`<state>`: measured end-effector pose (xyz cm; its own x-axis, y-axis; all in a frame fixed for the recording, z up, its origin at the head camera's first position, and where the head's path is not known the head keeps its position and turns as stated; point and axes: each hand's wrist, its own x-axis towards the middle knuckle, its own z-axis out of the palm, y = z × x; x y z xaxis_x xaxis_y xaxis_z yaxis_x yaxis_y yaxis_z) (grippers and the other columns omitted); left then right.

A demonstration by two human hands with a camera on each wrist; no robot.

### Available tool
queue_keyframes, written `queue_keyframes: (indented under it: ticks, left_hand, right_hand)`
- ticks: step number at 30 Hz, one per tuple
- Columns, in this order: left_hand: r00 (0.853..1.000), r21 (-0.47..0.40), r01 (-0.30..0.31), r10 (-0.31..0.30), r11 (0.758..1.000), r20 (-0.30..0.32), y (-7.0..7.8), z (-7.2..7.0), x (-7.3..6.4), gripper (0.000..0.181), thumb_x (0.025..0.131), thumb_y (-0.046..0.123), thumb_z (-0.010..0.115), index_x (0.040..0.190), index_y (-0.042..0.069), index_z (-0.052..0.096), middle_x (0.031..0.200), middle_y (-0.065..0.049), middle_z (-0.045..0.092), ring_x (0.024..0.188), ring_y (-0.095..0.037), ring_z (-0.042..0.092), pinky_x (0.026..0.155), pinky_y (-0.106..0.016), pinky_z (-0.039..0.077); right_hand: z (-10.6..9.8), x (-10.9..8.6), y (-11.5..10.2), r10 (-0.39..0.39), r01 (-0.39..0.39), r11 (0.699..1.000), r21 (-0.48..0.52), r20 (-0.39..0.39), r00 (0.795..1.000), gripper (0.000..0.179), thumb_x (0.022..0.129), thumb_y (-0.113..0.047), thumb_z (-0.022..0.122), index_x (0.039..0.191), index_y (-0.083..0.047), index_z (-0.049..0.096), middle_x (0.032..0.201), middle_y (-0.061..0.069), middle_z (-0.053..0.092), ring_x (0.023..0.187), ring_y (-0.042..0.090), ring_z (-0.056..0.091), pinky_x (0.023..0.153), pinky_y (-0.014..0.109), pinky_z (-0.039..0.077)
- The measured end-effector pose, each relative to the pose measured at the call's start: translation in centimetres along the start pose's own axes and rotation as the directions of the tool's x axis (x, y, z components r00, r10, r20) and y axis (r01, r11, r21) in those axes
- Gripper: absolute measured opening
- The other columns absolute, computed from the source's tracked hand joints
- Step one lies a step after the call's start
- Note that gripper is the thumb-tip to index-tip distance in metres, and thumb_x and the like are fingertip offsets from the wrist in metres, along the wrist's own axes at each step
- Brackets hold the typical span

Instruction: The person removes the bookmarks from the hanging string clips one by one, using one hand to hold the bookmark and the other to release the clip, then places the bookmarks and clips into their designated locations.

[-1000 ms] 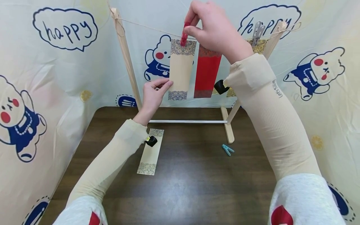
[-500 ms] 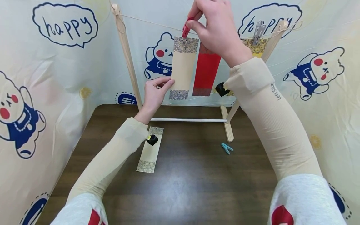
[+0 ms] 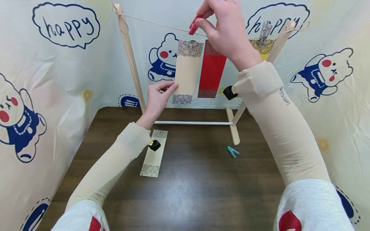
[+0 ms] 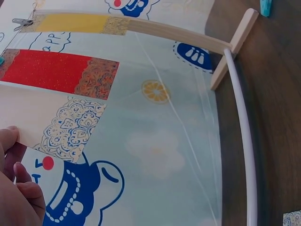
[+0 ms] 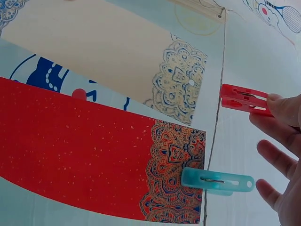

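Red card (image 3: 212, 73) and yellow card (image 4: 75, 23) hang clipped; cream card (image 3: 188, 70), pinched by the left hand (image 3: 157, 96), is unclipped below the line (image 3: 156, 23). The right hand (image 3: 226, 35) pinches a red clip (image 5: 242, 99); a pale card (image 3: 153, 158) lies unhung toward the tabletop's (image 3: 196, 179) far left corner.

The head view is taken from up high and farthest back, pointed forward and down, so the table (image 3: 199, 179), the left hand (image 3: 157, 98) and the right hand (image 3: 226, 33) are all fitted in. The left wrist view is taken close up and tipped sideways, with the left hand caught in the bottom left corner and the table put on the right. The right wrist view is taken near the string (image 3: 159, 24) and tipped sideways the other way, with the right hand cut off at the edge. In all three, the cream strip (image 3: 188, 70) and red strip (image 3: 212, 75) are shown: bottom ends are seen by the left wrist camera, top ends by the right.
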<state>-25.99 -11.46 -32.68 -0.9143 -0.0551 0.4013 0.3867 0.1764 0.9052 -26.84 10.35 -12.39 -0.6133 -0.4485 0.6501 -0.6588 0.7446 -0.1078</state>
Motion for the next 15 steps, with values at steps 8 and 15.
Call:
queue_keyframes:
  ticks: [8, 15]
  left_hand:
    - [1.0, 0.004, -0.008, 0.008, 1.0, -0.008, -0.4, -0.5, -0.7, 0.024, 0.095, 0.02, 0.079, 0.11, 0.001, 0.081, 0.092, 0.002, 0.075, 0.079, -0.011, 0.054, 0.064, -0.023, 0.04]
    - [1.0, 0.019, -0.002, 0.002, 1.0, -0.011, -0.9, -0.9, -1.3, 0.026, 0.096, 0.023, 0.078, 0.11, 0.002, 0.081, 0.089, 0.005, 0.073, 0.08, -0.01, 0.054, 0.065, -0.022, 0.04]
  right_hand:
    - [-0.4, -0.8, 0.5, 0.004, -0.003, 1.0, 0.031, -0.027, 1.0, 0.037, 0.107, -0.035, 0.057, 0.125, -0.004, 0.068, 0.127, 0.007, 0.071, 0.128, 0.016, 0.052, 0.119, 0.022, 0.019]
    - [-0.8, -1.6, 1.0, -0.006, 0.009, 0.998, 0.061, -0.047, 0.999, 0.036, 0.106, -0.033, 0.061, 0.125, -0.003, 0.067, 0.127, 0.008, 0.071, 0.13, 0.017, 0.049, 0.118, 0.024, 0.021]
